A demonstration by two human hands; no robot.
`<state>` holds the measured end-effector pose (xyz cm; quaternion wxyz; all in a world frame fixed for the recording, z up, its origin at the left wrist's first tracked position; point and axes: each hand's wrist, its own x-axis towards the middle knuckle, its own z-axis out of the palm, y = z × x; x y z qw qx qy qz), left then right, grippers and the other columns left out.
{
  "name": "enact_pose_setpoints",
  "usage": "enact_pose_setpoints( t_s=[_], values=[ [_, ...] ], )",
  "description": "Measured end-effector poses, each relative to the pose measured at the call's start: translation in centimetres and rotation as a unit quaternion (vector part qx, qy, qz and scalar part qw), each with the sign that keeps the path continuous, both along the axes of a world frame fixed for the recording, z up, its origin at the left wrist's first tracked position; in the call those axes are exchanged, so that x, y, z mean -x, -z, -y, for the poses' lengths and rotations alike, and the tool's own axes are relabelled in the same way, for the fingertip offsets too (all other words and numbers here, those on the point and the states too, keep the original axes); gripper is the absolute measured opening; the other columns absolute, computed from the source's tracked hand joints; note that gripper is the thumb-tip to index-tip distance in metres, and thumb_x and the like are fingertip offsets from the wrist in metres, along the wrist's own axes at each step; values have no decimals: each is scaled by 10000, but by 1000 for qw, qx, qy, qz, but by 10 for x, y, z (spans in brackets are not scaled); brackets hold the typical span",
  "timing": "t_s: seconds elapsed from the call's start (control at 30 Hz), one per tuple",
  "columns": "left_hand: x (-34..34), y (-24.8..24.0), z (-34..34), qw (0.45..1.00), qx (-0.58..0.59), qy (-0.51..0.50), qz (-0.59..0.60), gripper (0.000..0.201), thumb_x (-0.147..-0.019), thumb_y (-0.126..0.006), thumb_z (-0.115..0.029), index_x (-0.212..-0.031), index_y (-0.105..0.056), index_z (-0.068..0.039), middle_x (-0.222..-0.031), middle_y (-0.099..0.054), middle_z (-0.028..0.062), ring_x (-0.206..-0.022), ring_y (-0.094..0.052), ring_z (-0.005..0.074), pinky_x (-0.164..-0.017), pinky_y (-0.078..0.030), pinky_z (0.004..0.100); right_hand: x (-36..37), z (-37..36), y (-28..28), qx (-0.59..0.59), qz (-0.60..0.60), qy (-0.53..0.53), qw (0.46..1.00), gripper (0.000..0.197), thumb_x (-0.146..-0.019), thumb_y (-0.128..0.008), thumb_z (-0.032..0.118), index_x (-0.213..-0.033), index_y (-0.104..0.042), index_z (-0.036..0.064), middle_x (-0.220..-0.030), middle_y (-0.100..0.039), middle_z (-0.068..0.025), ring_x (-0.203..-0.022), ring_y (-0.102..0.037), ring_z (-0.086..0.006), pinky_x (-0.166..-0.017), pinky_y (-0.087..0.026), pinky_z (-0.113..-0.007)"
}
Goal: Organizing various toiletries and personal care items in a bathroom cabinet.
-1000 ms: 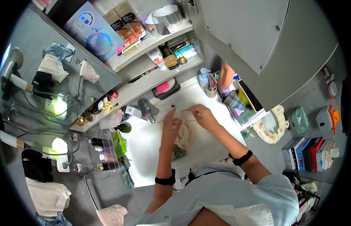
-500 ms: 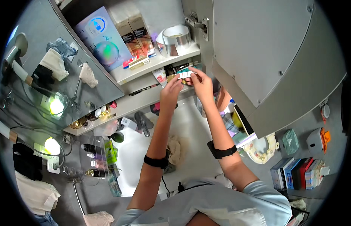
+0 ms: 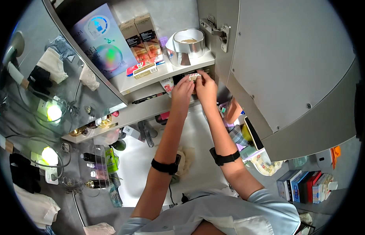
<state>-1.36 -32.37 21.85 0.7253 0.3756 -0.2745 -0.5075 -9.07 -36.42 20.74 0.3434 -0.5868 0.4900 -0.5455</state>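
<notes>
Both arms reach forward over the white basin into the lower level of a wall cabinet. A small pale box is pinched between my left hand and my right hand. Its printed side faces up, and my fingers cover its ends. Just left of it, a white and pink tube stands in the same compartment. Other small items behind my fingers are mostly hidden. A dark pen-like stick lies on the lower shelf, left of my left hand.
The upper shelf bears a large iridescent box, two brown cartons, flat small boxes and a silver tape roll. An open cabinet door hangs at right, a mirrored door at left. A wire rack holds bottles.
The view has shifted slightly closer to the cabinet. The small box has tilted and sits farther into the lower compartment, still held by both hands.
</notes>
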Motion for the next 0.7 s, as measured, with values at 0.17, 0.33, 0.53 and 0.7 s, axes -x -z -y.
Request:
enact_pose_setpoints(
  t_s=[0.17,0.33,0.53,0.7],
  values=[
    [6,-2,5,999,10,11,-28,354,-862,-419,-77,-1159,-404,116,-1175,-455,170,-1115,-458,230,-968,-372,306,-3,10,10,42,-25,19,999,254,-823,-491,173,-997,-605,26,-725,-603,-221,-682,-585,-376,-633,-459,-420],
    [3,-1,3,999,-33,11,-11,308,-846,-412,-53,-1109,-443,102,-1079,-526,183,-1036,-522,231,-944,-393,307,-2,8,4,39,-76,18,996,266,-825,-475,159,-989,-599,-10,-795,-591,-266,-758,-579,-407,-679,-457,-437],
    [3,-5,-6,998,-66,-8,17,284,-831,-422,-49,-1059,-458,115,-1029,-547,199,-972,-555,232,-886,-440,309,3,-1,-1,46,-85,12,995,383,-842,-468,178,-1128,-472,-77,-903,-560,-317,-833,-552,-436,-735,-434,-454],
    [6,-9,-8,997,-69,-11,-14,310,-812,-445,-38,-1069,-439,135,-1027,-537,209,-975,-550,243,-884,-444,304,7,-3,9,79,-74,-6,994,390,-821,-499,180,-1116,-489,-76,-909,-566,-283,-833,-557,-397,-743,-436,-430]
  ],
)
